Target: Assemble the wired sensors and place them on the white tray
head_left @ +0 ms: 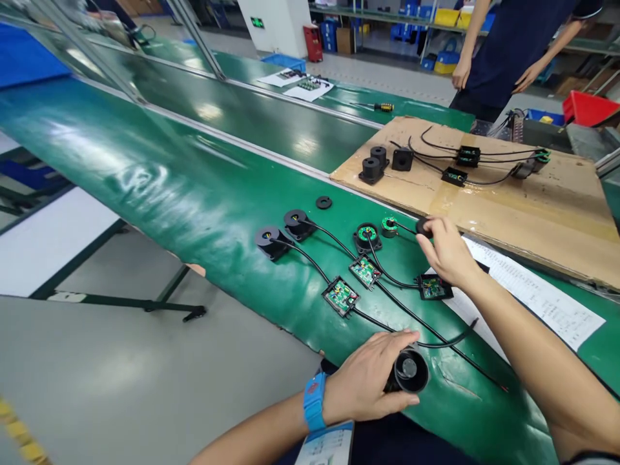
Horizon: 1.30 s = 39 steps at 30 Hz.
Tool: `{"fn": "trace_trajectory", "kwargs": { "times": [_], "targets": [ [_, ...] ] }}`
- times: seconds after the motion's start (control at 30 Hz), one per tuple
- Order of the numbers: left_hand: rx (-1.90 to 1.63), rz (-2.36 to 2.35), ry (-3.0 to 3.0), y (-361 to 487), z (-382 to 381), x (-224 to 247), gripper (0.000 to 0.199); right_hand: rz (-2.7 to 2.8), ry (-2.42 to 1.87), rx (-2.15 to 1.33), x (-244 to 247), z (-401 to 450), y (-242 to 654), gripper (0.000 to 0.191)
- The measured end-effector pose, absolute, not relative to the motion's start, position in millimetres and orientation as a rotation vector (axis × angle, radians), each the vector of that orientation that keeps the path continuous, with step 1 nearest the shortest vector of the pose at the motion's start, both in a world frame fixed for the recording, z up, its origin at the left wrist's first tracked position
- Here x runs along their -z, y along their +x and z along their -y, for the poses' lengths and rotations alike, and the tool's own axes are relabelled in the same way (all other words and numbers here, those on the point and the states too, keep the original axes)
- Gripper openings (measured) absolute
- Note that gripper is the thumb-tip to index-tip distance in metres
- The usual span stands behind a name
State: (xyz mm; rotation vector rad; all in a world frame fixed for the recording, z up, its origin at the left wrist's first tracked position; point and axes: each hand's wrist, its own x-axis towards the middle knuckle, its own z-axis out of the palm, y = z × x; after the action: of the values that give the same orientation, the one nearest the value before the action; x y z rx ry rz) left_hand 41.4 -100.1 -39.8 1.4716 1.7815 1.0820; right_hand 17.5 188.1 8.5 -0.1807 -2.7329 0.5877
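My left hand (pixel 371 378), with a blue wrist strap (pixel 314 400), is wrapped round a black round housing (pixel 411 369) at the near edge of the green mat. Farther up, my right hand (pixel 445 248) pinches a small black round part (pixel 423 226) beside a green ring-shaped board (pixel 389 225) with a cable. Left of that board, an open housing (pixel 367 237) shows a green board inside. Two closed black housings (pixel 272 242) (pixel 297 223) are wired to green circuit boards in black cases (pixel 341 296) (pixel 365 270). Another cased board (pixel 434 287) lies below my right hand.
A black disc (pixel 323 203) lies on the green mat (pixel 217 213). Printed sheets (pixel 542 290) are under my right forearm. A cardboard sheet (pixel 523 219) holds black housings (pixel 372 169) and wired boards (pixel 454 176). Across the bench stands a person (pixel 508 51); a screwdriver (pixel 382 107) lies nearby.
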Motion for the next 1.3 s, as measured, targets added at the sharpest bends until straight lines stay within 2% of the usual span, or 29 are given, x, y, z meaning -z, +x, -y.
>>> {"fn": "trace_trajectory", "kwargs": {
  "times": [0.2, 0.33, 0.43, 0.53, 0.73, 0.87, 0.97, 1.03, 1.17, 1.3],
  "targets": [
    [-1.151, -1.712, 1.499, 37, 99, 41, 0.071, 2.880, -0.143, -0.586, 5, -169, -108, 0.024],
    [-1.154, -1.696, 1.504, 34, 98, 42, 0.068, 2.939, -0.216, -0.549, 6, -164, -122, 0.038],
    [-1.168, -1.669, 1.511, 32, 97, 42, 0.066, 2.947, -0.335, -0.510, 11, -174, -95, 0.054],
    [-1.170, -1.660, 1.510, 30, 93, 41, 0.067, 2.990, -0.410, -0.480, 19, -181, -72, 0.062],
    [-1.257, -1.728, 1.368, 28, 89, 37, 0.069, 2.971, -0.359, -0.417, 10, -176, -50, 0.047],
    [-1.278, -1.729, 1.353, 32, 91, 34, 0.067, 2.861, -0.301, -0.392, -43, -175, 16, 0.056],
    [-1.278, -1.731, 1.333, 36, 91, 32, 0.064, 2.730, 0.004, -0.499, -84, -165, 90, 0.047],
    [-1.273, -1.748, 1.317, 38, 90, 31, 0.061, 2.788, 0.033, -0.481, -99, -155, 136, 0.040],
    [-1.232, -1.787, 1.310, 40, 90, 32, 0.060, 2.924, -0.027, -0.455, -93, -134, 196, 0.045],
    [-1.237, -1.769, 1.349, 40, 91, 33, 0.059, 2.926, -0.049, -0.568, -74, -118, 209, 0.055]
  ]
}}
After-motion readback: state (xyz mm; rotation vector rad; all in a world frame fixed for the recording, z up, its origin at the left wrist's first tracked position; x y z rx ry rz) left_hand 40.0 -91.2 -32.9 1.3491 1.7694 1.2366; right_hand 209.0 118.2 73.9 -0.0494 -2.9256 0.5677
